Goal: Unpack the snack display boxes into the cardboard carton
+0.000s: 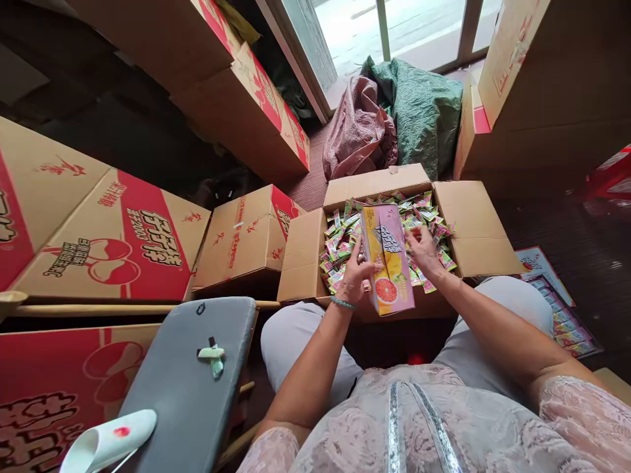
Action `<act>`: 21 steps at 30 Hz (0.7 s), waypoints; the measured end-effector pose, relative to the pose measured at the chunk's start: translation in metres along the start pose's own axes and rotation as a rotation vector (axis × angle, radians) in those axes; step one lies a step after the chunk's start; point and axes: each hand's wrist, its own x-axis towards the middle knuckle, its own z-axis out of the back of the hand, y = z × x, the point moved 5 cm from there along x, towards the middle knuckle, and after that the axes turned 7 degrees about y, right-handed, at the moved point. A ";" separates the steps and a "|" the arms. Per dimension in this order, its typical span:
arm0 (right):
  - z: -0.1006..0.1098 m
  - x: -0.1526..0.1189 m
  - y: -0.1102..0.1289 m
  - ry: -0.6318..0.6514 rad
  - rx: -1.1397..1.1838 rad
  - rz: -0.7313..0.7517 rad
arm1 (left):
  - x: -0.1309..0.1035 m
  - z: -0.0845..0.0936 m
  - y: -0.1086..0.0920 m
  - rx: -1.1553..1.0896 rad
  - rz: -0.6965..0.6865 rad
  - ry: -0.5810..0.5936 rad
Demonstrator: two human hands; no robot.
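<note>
A yellow and pink printed box (387, 259) with a grapefruit picture is held upright over an open carton (473, 226) full of small green and pink wrapped packets (340, 249). My left hand (355, 272), with a beaded bracelet at the wrist, grips the box's left side, its thumb across the front. At the box's right edge is my right hand (422, 249), fingers curled close to its side; whether they hold anything is too small to tell.
A grey stool (192, 374) with wrappers and a white scoop-like container (111, 440) stands at left. Printed cartons (108, 230) line the left side. Pink (357, 128) and green sacks (426, 112) lie beyond the carton. A display box (566, 315) sits at right.
</note>
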 end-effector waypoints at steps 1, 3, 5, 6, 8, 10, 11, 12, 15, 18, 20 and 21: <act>0.007 -0.002 0.013 -0.036 -0.147 0.177 | 0.003 0.008 0.001 0.055 -0.006 -0.044; 0.002 -0.016 0.038 0.079 -0.443 0.543 | 0.008 0.022 0.004 0.143 -0.018 -0.100; -0.018 -0.035 0.047 0.341 -0.698 0.789 | 0.011 0.031 0.009 0.190 -0.009 -0.091; -0.028 -0.045 0.046 0.468 -0.798 0.855 | 0.012 0.034 0.011 0.209 0.003 -0.083; -0.044 -0.058 0.041 0.654 -0.928 0.909 | 0.010 0.038 0.015 0.256 0.018 -0.086; -0.051 -0.064 0.036 0.760 -0.961 0.919 | 0.008 0.042 0.018 0.289 0.046 -0.102; -0.052 -0.066 0.034 0.793 -0.949 0.922 | 0.006 0.045 0.019 0.284 0.077 -0.106; -0.050 -0.065 0.034 0.810 -0.926 0.926 | 0.005 0.048 0.021 0.248 0.117 -0.102; -0.035 -0.059 0.043 0.778 -0.806 0.924 | 0.000 0.055 0.027 0.004 0.286 -0.017; -0.018 -0.049 0.063 0.710 -0.571 0.883 | -0.010 0.056 0.030 -0.143 0.465 0.144; -0.010 -0.043 0.078 0.683 -0.368 0.825 | -0.015 0.049 0.030 -0.113 0.539 0.221; -0.008 -0.039 0.084 0.673 -0.262 0.776 | -0.015 0.044 0.028 -0.082 0.531 0.242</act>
